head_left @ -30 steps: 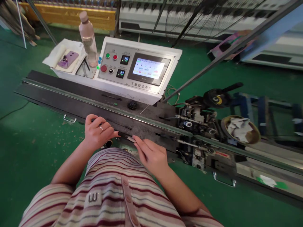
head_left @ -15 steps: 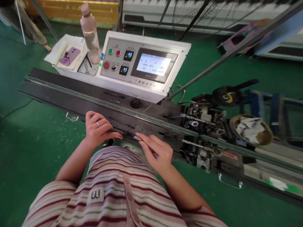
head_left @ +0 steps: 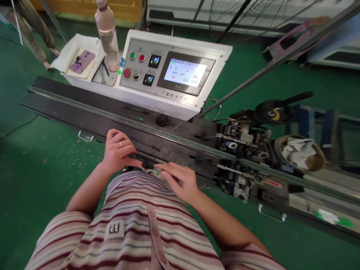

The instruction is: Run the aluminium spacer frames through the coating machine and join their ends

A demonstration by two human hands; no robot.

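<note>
Above the near edge of a long dark machine bed (head_left: 180, 144), my left hand (head_left: 119, 150) has its fingers curled and its thumb stretched to the right. A ring is on one finger. Close to the thumb tip is a small dark piece (head_left: 144, 164), too blurred to name. My right hand (head_left: 181, 180) is closed in a pinch, fingertips pointing left at the same edge. What either hand grips is too small or hidden to make out. The two sets of fingertips are a short gap apart, just in front of my striped shirt (head_left: 140, 225).
Behind the bed stands a control panel (head_left: 174, 71) with buttons and a lit screen. To its left are a bottle (head_left: 109, 41) and a tray with a purple phone (head_left: 84, 61). Rollers and fittings (head_left: 242, 146) and a round tub (head_left: 299, 153) are on the right. A person's legs (head_left: 33, 30) show at upper left.
My right hand has moved slightly left and down, closer to my left thumb. My left hand has shifted a little right and up. At upper left the other person's legs have moved.
</note>
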